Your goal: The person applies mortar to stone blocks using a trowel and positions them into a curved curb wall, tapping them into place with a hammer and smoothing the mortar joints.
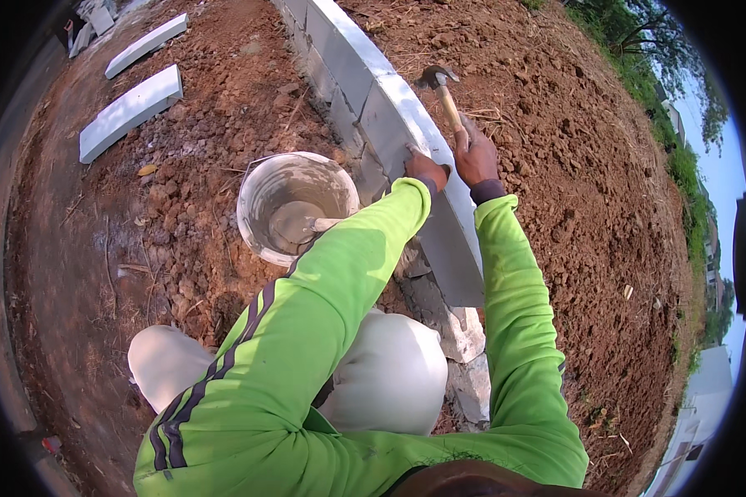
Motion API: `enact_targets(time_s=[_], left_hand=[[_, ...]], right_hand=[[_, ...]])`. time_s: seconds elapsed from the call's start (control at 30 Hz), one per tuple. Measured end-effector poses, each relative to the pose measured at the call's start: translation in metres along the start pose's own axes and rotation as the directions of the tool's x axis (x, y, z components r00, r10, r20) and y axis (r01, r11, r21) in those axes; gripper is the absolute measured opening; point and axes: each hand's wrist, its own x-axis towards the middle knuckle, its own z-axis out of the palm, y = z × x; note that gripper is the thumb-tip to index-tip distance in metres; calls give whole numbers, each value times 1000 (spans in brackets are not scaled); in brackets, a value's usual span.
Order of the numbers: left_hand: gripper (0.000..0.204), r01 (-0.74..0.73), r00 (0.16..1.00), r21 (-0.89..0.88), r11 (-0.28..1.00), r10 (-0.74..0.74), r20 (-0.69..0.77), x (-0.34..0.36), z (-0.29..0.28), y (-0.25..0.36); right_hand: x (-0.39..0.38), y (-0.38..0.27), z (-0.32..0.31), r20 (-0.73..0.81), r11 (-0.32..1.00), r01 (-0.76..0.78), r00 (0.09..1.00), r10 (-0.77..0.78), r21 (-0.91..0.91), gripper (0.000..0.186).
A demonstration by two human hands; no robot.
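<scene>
My right hand is wrapped round the wooden handle of a hammer; its dark head points away from me, beyond the wall's right side. My left hand grips the upper edge of a long pale grey block in the low wall, its fingers partly hidden. This block sits on a rough course of stone or old blocks, and its near end reaches toward my knee. To the left of the wall stands a mortar-smeared bucket with wet grey mortar inside. A tool handle sticks out of it, partly covered by my left sleeve.
The block wall runs away from me toward the top. Two loose pale blocks lie on the soil at the far left, with broken pieces behind them. Clumpy red earth spreads on the right, bordered by green plants.
</scene>
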Motion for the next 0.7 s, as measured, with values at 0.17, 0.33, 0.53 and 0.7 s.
enact_targets(time_s=[0.17, 0.33, 0.53, 0.7], left_hand=[[105, 44, 999, -34, 998, -45, -23, -33, -16, 25], [112, 41, 999, -14, 999, -41, -26, -22, -25, 16], [106, -16, 1000, -30, 999, 16, -18, -25, -22, 21], [114, 38, 999, 9, 999, -38, 29, -26, -15, 21]], right_hand=[[38, 21, 35, 169, 987, 52, 985, -26, -150, 41], [35, 0, 43, 210, 975, -79, 970, 123, -206, 41], [38, 8, 35, 34, 997, -34, 999, 36, -71, 38], [36, 7, 19, 263, 978, -156, 946, 187, -136, 40]])
